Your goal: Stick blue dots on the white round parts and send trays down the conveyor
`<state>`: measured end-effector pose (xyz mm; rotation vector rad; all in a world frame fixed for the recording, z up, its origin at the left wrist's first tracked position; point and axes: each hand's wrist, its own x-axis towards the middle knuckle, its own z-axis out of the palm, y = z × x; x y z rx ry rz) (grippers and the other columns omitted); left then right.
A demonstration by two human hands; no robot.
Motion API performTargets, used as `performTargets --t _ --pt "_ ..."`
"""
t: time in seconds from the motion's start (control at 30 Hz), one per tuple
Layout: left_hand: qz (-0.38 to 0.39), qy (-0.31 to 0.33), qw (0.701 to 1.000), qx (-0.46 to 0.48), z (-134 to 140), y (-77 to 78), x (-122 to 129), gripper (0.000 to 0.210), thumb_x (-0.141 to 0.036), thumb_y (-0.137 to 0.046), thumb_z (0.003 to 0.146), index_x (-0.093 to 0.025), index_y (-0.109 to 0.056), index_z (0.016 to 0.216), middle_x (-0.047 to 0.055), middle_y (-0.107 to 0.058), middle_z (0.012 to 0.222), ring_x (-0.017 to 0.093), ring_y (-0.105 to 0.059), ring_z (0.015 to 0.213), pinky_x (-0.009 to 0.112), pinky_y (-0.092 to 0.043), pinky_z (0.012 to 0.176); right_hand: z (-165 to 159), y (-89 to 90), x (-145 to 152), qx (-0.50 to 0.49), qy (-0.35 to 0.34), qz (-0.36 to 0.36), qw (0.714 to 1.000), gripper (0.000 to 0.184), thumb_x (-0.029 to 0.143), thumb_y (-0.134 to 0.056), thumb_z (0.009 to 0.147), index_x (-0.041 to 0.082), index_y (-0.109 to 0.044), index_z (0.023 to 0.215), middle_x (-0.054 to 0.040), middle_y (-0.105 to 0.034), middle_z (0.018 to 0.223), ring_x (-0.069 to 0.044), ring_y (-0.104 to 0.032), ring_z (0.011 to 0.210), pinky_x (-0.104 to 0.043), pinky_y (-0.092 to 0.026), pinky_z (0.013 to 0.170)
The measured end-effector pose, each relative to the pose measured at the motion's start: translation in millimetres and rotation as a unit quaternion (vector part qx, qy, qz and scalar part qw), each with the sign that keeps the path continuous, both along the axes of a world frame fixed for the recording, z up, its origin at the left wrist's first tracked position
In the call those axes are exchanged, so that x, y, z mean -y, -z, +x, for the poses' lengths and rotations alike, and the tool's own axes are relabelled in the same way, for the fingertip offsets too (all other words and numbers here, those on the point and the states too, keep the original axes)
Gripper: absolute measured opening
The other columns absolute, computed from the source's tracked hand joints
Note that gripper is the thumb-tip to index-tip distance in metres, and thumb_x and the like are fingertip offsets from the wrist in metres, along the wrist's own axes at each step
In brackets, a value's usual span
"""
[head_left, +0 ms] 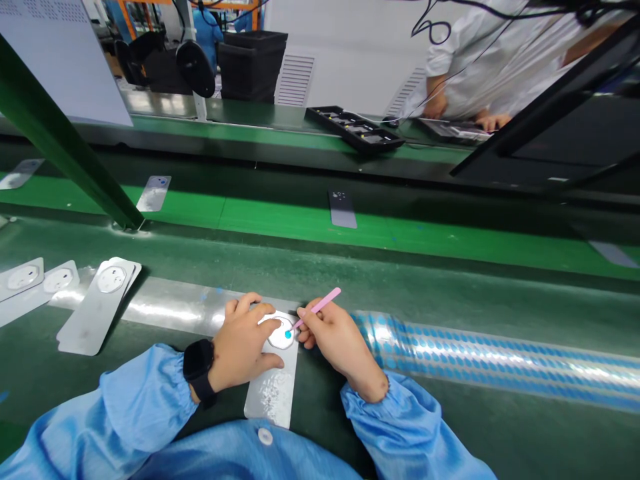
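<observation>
- Left hand (245, 343): flat on grey plate (274, 387), fingers spread round its white round window; pressing, not closed on anything.
- Right hand (336, 340): pinches pink stick (317, 307); tip meets small blue dot (287, 333) on window.
- Plate lies on green bench (450, 303), near edge, btwn both hands.
- Dotted blue film strip (500, 363) just right of right hand.
- Stack of like plates (97, 303) at left, well apart.
- Another person (500, 60) at far bench.
</observation>
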<state>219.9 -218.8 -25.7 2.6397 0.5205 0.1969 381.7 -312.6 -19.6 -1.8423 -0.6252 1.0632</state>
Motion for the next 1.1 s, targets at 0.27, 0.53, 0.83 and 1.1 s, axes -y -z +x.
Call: performTargets --t 0.27,0.53,0.83,1.1 --pt "0.002 0.015 1.000 -0.019 -1 -3.2 1 0.045 -0.045 -0.082 0.065 -0.025 -0.066 0.102 0.007 -0.060 0.118 0.035 -0.038 0.118 0.050 -0.032 0.089 -1 -3.9 0 0.016 0.001 0.000 1.000 0.018 0.035 -0.057 0.079 0.019 -0.053 0.072 0.0009 -0.063 0.051 -0.014 -0.059 0.043 -0.023 -0.047 0.043" --pt "0.026 0.037 0.997 -0.067 0 -13.1 5 0.030 -0.041 -0.076 0.074 -0.031 -0.067 0.101 0.005 -0.055 0.124 0.032 -0.038 0.116 0.048 -0.031 0.084 -3 -4.8 1 0.027 0.004 -0.005 1.000 0.016 0.033 -0.057 0.080 0.020 -0.053 0.072 0.0008 -0.063 0.053 -0.015 -0.061 0.044 -0.023 -0.048 0.044" --pt "0.042 0.032 0.993 -0.103 2 -16.0 9 0.031 -0.036 -0.069 0.079 -0.033 -0.062 0.109 0.004 -0.053 0.127 0.032 -0.037 0.115 0.047 -0.032 0.082 5 3.2 0 -0.097 0.049 0.066 0.992 0.034 0.049 -0.067 0.067 0.019 -0.052 0.068 0.0023 -0.058 0.046 -0.011 -0.052 0.036 -0.021 -0.041 0.036" --pt "0.043 0.019 0.993 -0.113 1 -16.3 11 0.033 -0.034 -0.071 0.078 -0.035 -0.063 0.111 0.003 -0.052 0.129 0.032 -0.037 0.116 0.047 -0.032 0.085 6 7.5 -2 -0.157 0.059 0.090 0.982 0.037 0.050 -0.071 0.064 0.018 -0.051 0.068 0.0022 -0.058 0.044 -0.011 -0.052 0.035 -0.020 -0.042 0.035"
